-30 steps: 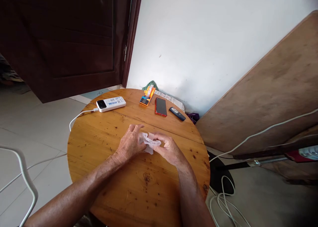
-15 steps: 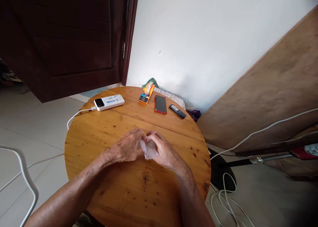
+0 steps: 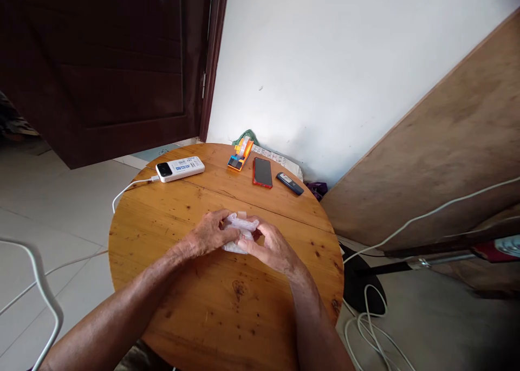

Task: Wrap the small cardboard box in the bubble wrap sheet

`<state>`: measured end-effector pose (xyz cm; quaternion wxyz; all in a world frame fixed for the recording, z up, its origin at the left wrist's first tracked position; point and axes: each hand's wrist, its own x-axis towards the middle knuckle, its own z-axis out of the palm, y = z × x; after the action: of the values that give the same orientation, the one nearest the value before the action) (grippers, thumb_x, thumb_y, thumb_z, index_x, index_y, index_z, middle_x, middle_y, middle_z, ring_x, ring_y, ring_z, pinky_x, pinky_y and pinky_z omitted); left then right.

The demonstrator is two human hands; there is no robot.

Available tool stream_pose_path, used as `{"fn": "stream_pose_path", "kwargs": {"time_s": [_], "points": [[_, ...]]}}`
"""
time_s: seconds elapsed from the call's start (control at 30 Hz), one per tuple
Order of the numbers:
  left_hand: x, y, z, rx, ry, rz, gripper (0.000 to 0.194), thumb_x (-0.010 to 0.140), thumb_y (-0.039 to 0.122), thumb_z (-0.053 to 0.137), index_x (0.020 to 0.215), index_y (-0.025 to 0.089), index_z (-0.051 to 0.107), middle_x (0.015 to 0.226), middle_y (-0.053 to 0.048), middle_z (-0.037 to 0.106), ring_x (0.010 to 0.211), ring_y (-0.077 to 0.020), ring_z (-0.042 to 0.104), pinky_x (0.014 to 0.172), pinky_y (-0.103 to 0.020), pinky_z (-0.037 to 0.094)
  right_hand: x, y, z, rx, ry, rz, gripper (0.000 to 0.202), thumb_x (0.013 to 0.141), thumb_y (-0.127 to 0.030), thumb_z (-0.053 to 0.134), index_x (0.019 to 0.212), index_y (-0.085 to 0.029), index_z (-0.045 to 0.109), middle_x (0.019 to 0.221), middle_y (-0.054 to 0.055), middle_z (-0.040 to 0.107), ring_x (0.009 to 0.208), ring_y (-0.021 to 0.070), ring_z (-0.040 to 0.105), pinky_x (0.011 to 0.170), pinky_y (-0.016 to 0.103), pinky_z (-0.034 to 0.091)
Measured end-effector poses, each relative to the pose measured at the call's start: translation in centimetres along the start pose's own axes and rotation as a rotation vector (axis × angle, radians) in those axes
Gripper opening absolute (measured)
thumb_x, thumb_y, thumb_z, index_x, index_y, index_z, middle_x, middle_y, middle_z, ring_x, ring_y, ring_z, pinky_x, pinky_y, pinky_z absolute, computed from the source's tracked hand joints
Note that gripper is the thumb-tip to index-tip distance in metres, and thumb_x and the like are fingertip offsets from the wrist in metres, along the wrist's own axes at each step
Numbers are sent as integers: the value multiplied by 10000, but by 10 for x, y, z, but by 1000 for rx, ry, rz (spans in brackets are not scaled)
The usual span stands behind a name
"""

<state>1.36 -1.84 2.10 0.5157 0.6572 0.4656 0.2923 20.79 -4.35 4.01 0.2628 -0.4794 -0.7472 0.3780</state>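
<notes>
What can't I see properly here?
In the head view:
Inside of the white wrapping: hidden by its folds, left hand and right hand.
Fine print on the power bank: too small to read.
The green thing: partly behind the tape holder.
The door: cut off by the top edge.

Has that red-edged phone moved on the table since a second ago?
No. Against the wooden table, the red-edged phone keeps its place, right of the orange tape dispenser.

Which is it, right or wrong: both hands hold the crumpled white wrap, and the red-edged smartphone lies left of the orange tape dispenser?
Wrong side: the head view shows the red-edged smartphone lying right of the orange tape dispenser. The left hand and right hand do hold the crumpled white wrap.
</notes>
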Motion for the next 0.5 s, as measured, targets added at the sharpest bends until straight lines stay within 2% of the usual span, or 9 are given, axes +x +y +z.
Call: {"fn": "stream_pose_path", "kwargs": {"time_s": [0.1,0.17,0.23,0.37,0.43,0.5], "points": [[3,-1,-2,-2,-16,-65,255,736,289,566,918,151,681,746,-10,657,634,-144,559,533,-224,379,-1,0,-2,68,-111,-31,604,743,-347,763,1305,-240,567,1239,56,656,1101,264,604,948,385,458],[4,-2,-3,38,-9,-93,255,742,283,556,915,151,688,715,-6,649,594,-139,547,512,-222,360,0,1,0,60,-112,-28,686,700,-313,791,1337,-250,543,1281,61,638,1166,279,580,997,414,437],[3,-3,-4,81,-1,-83,269,784,347,549,889,145,692,691,-9,637,584,-141,535,511,-227,355,1,1,3,34,-72,13,619,711,-266,764,1300,-253,574,1229,58,666,1137,273,599,983,416,447],[-1,2,-13,46,-70,44,499,881,577,448,917,155,712,764,-29,670,670,-165,564,584,-247,400,3,2,3,97,-25,75,441,745,-297,737,1170,-226,647,1104,57,710,997,251,647,889,382,486],[-3,4,-17,-35,-160,74,512,879,591,459,987,160,714,886,-44,708,773,-191,599,657,-260,432,3,6,1,193,-31,107,413,762,-365,732,1135,-207,650,1077,61,710,974,242,648,862,368,493],[-3,4,-20,-155,-255,86,468,833,544,560,1072,164,693,1016,-56,717,885,-219,620,738,-278,455,3,13,-2,290,-49,134,454,765,-416,734,1149,-196,632,1082,64,702,978,236,647,854,360,497]]}}
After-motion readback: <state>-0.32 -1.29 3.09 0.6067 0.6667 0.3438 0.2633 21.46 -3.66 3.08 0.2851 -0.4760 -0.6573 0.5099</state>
